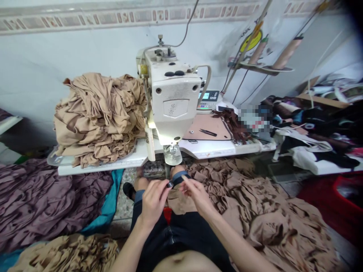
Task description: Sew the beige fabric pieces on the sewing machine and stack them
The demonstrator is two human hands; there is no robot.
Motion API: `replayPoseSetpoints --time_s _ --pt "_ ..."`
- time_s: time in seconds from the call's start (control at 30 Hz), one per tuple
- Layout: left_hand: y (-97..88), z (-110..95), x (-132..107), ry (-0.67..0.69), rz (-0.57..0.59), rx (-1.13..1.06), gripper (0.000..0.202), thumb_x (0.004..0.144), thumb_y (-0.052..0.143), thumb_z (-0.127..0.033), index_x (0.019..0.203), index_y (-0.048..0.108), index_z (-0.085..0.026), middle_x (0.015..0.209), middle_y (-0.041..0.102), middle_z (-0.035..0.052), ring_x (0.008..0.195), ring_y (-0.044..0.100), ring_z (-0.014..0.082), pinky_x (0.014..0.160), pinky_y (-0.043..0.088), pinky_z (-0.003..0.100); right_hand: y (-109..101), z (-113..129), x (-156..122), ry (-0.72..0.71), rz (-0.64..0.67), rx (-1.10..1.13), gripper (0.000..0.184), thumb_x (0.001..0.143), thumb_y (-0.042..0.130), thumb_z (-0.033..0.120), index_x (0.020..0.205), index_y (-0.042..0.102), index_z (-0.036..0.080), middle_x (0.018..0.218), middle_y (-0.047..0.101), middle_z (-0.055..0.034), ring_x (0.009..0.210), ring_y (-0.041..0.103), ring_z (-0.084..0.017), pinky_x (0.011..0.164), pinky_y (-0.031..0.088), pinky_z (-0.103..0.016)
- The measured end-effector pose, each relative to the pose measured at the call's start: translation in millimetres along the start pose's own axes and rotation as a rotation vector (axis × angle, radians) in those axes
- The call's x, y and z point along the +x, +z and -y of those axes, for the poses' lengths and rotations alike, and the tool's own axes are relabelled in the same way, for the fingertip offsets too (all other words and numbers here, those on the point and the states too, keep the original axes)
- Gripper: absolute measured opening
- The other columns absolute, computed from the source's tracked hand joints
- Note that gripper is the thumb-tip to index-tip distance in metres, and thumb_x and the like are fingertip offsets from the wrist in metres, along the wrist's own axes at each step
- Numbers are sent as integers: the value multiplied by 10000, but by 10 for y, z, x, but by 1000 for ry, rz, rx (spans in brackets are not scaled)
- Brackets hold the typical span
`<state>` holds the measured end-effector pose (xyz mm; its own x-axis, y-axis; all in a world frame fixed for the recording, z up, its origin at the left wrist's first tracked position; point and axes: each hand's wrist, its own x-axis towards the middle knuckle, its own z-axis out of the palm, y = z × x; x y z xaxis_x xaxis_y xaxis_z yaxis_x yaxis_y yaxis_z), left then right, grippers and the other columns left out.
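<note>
Just below the sewing machine's front end, my left hand (154, 200) pinches a small, shiny metal bobbin case (170, 184) between thumb and fingertips. A short gap to the right of it is my right hand (197, 194), its fingers curled in and thumb close to the index finger. Whatever those fingers pinch, possibly a thread, is too fine to make out. Both hands are above my lap, where a piece of brown cloth (181, 202) lies. The white sewing machine (176, 102) stands beyond them with its lamp lit.
Tan fabric (99, 113) is heaped on the white machine table (210, 149), left of the machine. To its right lie thread snips (208, 132) on a pink mat (198, 124). Brown cloth (269, 215) piles at my right, purple cloth (51, 200) at my left. Thread cones (287, 53) stand above.
</note>
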<state>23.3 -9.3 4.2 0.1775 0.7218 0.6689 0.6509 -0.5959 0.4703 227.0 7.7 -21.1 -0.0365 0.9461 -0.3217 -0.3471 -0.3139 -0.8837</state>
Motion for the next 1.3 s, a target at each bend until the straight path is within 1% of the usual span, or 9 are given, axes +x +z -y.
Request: replayPoseSetpoints --time_s 0.13,0.23,0.37,0.6,0.8,0.93,1.07,1.17,1.3 --pt "74 -17 -20 147 32 116 478 977 713 -94 1437 643 -205 1031 817 94 989 736 278 868 609 401 289 -51 -133 97 236 179 421 800 904 598 944 851 206 895 773 -48 795 679 -170 733 545 -267" --pt "78 -26 -32 71 17 84 478 983 710 -108 1443 647 -220 1053 810 96 1003 716 282 875 606 413 376 -57 -88 97 280 252 356 777 948 516 934 866 207 882 781 -30 764 670 -135 741 543 -239" --pt "4 -4 -33 -113 110 -136 357 985 724 -159 1330 720 -252 1161 773 101 1067 713 269 924 614 409 290 -54 37 90 296 125 393 727 991 415 1037 877 202 947 831 -56 804 728 -169 792 577 -284" --pt "-131 51 -21 -245 249 -314 196 948 726 -115 1110 755 -223 1123 719 91 995 708 224 756 601 281 168 -20 57 28 405 -112 381 688 995 377 1014 890 211 1013 856 -67 860 771 -230 868 610 -368" --pt "-132 37 25 -308 319 -391 76 926 745 -137 924 716 -207 1082 725 87 912 713 205 741 591 277 152 -46 41 -12 448 -144 384 710 981 397 1034 889 212 1006 857 -70 871 782 -248 880 631 -397" --pt "-25 39 -44 -373 213 -427 88 931 720 -131 883 725 -205 1114 781 99 925 765 220 757 613 302 97 -22 -17 -63 447 -119 449 742 969 441 1139 869 257 1162 834 -90 1083 771 -296 994 614 -456" --pt "118 35 -39 -515 18 -443 81 931 755 -209 850 743 -201 1123 823 118 1013 799 269 822 647 370 27 95 -104 -88 586 -156 410 760 969 461 1115 878 277 1558 618 -114 1451 566 -338 1158 508 -443" --pt "236 8 67 -511 -88 -479 80 917 782 -235 852 749 -201 1116 824 113 1090 787 274 949 642 432 -11 200 -114 -157 629 -216 365 785 958 446 1102 884 281 1669 488 -103 1486 526 -336 1225 435 -437" --pt "437 -5 225 -501 -194 -490 97 937 776 -264 877 746 -194 1126 819 112 1101 780 266 998 626 463 -51 302 -29 -159 568 -205 302 821 924 445 1080 885 295 1620 541 -103 1362 630 -334 1049 579 -425"
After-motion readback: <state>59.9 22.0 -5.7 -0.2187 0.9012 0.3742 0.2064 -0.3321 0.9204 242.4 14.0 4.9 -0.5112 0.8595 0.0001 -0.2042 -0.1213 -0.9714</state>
